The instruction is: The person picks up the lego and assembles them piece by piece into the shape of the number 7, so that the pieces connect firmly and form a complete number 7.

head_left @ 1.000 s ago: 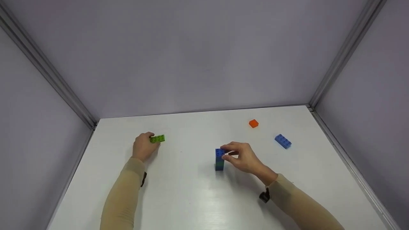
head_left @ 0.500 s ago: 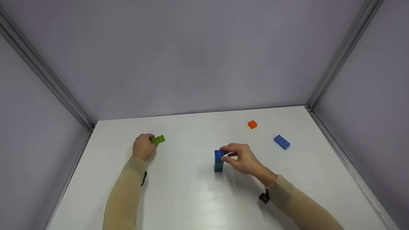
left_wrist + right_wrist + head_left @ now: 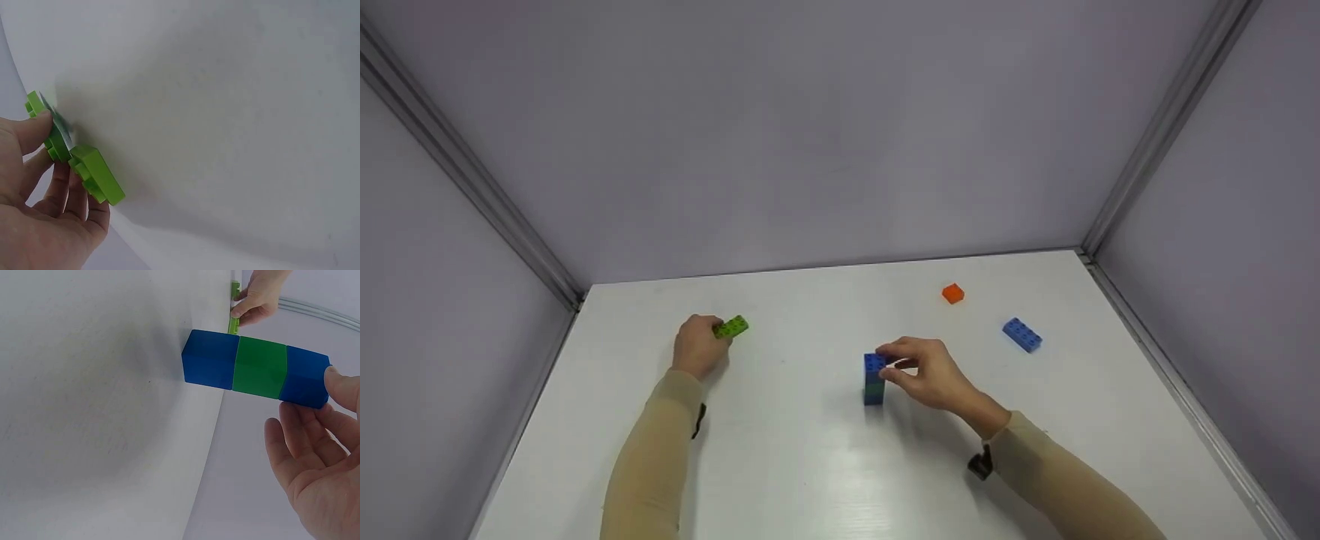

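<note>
My left hand [image 3: 699, 349] is at the left of the table with lime green bricks. Its thumb and fingers pinch one lime brick [image 3: 58, 140], as the left wrist view shows. A second lime brick [image 3: 98, 175] lies close against the lower fingers; whether they grip it is unclear. Near the middle of the table a tower of three bricks [image 3: 260, 367] stands upright: blue, darker green, blue. My right hand [image 3: 926, 371] has its thumb and index finger on the top blue brick [image 3: 874, 361], pinching it at the side; the other fingers stay loosely bent.
An orange brick [image 3: 953, 293] lies towards the back right of the white table [image 3: 795, 465]. Nearer the right edge is a long blue brick [image 3: 1022, 334]. Grey panels [image 3: 840, 135] wall in the back and both sides.
The lime brick showing past my left hand has turned, its right end swinging away towards the back. My right hand stays on the tower, nearly unmoved.
</note>
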The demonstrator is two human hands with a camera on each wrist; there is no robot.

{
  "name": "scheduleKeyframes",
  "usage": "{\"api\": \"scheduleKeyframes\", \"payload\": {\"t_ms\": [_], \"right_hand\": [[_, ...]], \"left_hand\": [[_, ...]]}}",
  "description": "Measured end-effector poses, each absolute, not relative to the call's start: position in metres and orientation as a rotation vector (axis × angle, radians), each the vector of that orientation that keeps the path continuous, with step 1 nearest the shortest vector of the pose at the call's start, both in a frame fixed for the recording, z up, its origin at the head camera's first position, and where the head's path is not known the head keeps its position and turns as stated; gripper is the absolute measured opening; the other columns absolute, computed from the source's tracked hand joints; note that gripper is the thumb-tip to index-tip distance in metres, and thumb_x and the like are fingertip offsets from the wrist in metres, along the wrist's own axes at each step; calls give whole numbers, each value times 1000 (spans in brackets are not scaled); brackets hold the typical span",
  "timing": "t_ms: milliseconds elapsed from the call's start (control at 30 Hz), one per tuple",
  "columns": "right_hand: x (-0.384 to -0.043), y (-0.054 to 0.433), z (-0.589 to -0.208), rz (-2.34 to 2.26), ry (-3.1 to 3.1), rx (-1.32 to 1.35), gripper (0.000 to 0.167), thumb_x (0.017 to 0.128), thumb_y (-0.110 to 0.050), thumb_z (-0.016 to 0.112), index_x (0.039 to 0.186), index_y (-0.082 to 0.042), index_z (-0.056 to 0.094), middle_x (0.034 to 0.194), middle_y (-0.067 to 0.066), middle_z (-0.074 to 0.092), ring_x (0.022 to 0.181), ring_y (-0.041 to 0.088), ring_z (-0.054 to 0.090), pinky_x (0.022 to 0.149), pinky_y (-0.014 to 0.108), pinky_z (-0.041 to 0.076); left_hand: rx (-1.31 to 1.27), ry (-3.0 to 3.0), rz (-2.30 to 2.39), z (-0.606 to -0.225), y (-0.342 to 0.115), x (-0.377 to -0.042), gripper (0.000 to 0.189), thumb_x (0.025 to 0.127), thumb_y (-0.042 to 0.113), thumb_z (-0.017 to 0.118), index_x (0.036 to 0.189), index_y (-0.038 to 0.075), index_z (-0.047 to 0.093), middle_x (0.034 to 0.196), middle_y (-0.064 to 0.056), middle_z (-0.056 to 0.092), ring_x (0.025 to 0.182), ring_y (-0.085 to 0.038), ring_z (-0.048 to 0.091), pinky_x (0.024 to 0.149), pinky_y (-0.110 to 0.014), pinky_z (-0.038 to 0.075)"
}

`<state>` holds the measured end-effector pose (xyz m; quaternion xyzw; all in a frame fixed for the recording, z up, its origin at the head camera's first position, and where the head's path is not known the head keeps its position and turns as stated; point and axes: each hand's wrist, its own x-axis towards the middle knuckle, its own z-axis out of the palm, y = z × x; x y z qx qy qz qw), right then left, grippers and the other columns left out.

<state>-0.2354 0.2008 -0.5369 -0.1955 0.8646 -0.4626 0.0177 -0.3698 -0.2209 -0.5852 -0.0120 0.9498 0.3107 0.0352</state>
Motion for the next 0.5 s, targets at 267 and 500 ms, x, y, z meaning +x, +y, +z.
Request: {"api": "scheduleKeyframes", "payload": {"t_ms": [267,500], "right_hand": [[-238,200,-537,-1434,2689,-602,35,106,-14,78,141,-7,78,131,11,82,119,31,80,107,53,66],[-242,202,-539,-1470,2695,-678,35,105,-10,79,139,-4,79,129,14,82,115,33,81,103,50,68]], "left_hand": [[-79,2889,1006,-578,-222,-367,48,107,11,67,151,-7,63,148,-30,63,142,-48,60,126,-63,47],[-28,2912,1025,-573,-222,-367,49,107,9,65,153,-8,62,148,-32,63,143,-50,61,126,-62,50]]}}
